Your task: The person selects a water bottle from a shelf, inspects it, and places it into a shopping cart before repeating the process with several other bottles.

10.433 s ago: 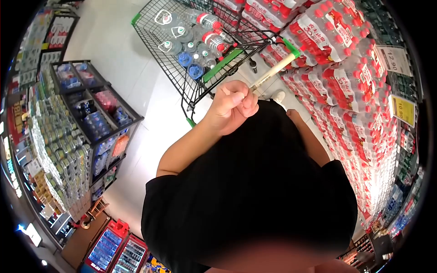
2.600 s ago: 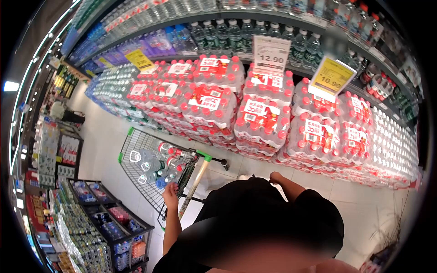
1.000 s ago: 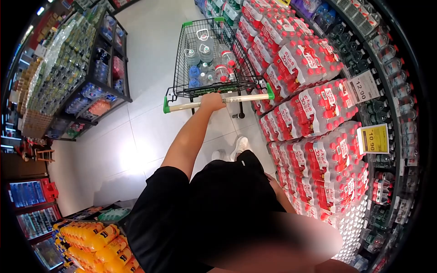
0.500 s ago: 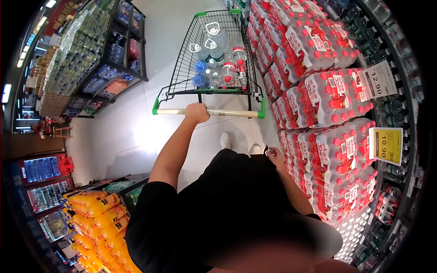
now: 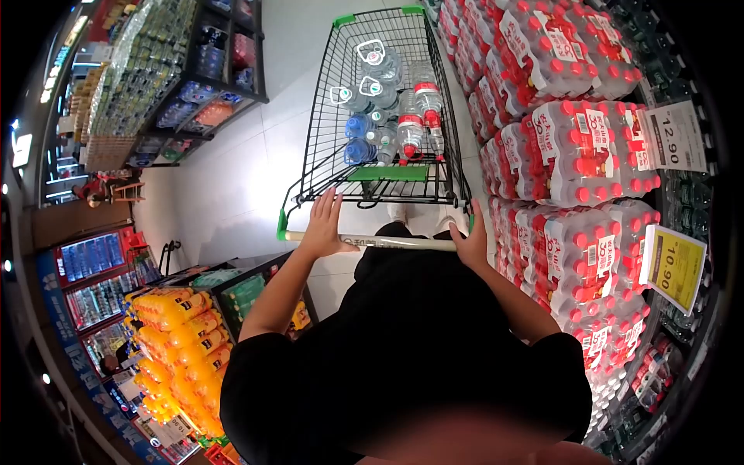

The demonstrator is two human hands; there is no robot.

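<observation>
A shopping cart (image 5: 310, 147) with green corners stands in front of me, its pale handle bar (image 5: 403, 243) close to my body. My left hand (image 5: 324, 229) rests against the left part of the bar, fingers stretched forward and the thumb along it. At the bar's right end, my right hand (image 5: 471, 239) touches it with its fingers extended forward. Inside the basket are several bottles: blue-capped ones (image 5: 358, 150), large clear jugs with white handles (image 5: 377, 93), and red-labelled bottles (image 5: 410, 128).
Stacked packs of red-capped bottles (image 5: 593, 155) line the right side, with price signs (image 5: 675, 267) beside them. Orange drink bottles (image 5: 182, 341) are piled at lower left. A dark shelf (image 5: 225, 85) of bottles stands at upper left.
My right hand has come forward from beside my body to the bar. My left hand has opened from its grip and sits further left on it. The cart is nearer my body.
</observation>
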